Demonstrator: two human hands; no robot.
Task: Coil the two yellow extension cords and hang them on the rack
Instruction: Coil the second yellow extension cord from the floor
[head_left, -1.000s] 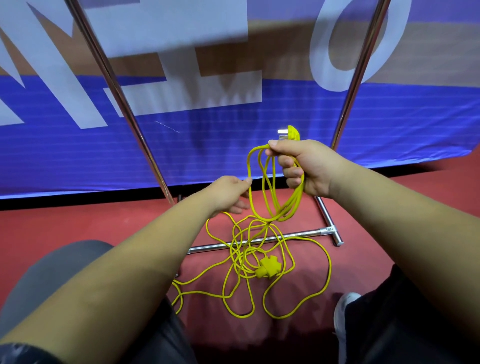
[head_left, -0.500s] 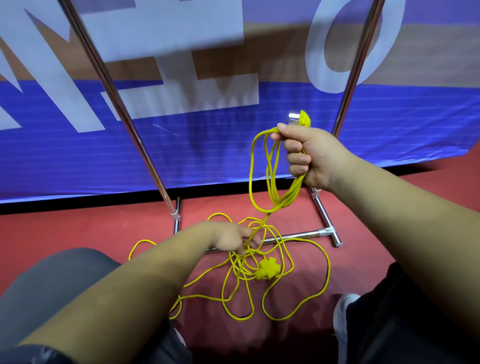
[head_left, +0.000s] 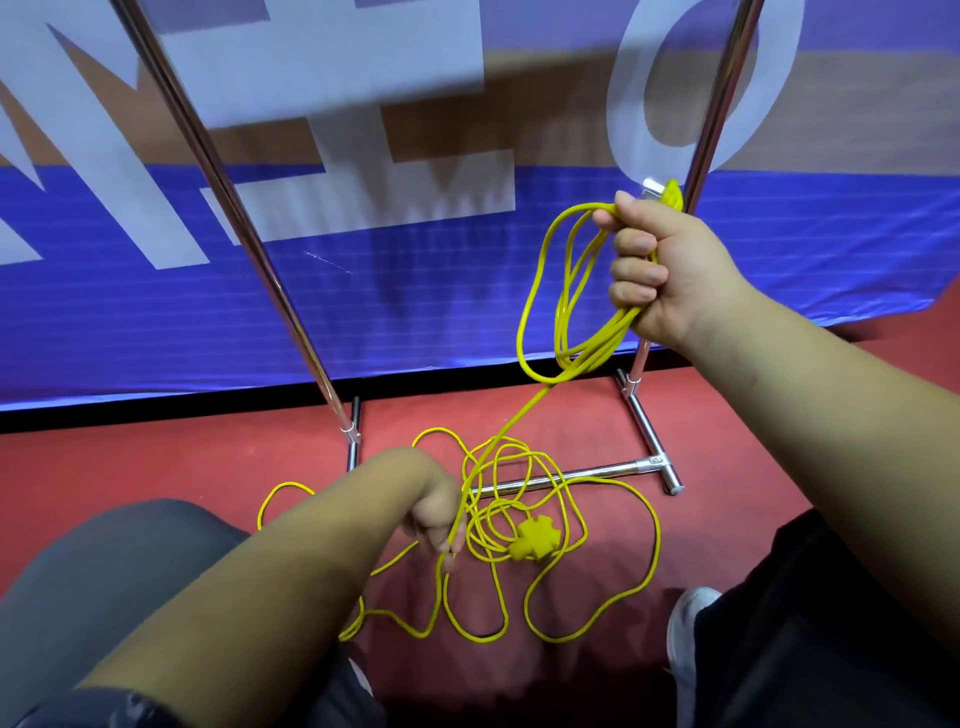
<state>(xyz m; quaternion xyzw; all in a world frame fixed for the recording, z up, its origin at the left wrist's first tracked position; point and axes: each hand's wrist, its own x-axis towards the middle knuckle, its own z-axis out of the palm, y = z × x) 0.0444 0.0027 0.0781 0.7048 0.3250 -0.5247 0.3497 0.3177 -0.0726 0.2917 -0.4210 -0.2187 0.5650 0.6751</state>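
— How are the hands held?
— Loops of yellow cord (head_left: 592, 349) are gripped in the raised right hand (head_left: 662, 270); one strand is pinched low by the left hand (head_left: 434, 513); the rest is strewn across the rack base (head_left: 605, 472).

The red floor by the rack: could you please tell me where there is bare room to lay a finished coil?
Bare: the red floor left of the rack's left foot, between banner and grey knee; also right of the rack's right foot. Crowded: loose yellow cord and its socket block sprawl over the cross bar by the left hand.
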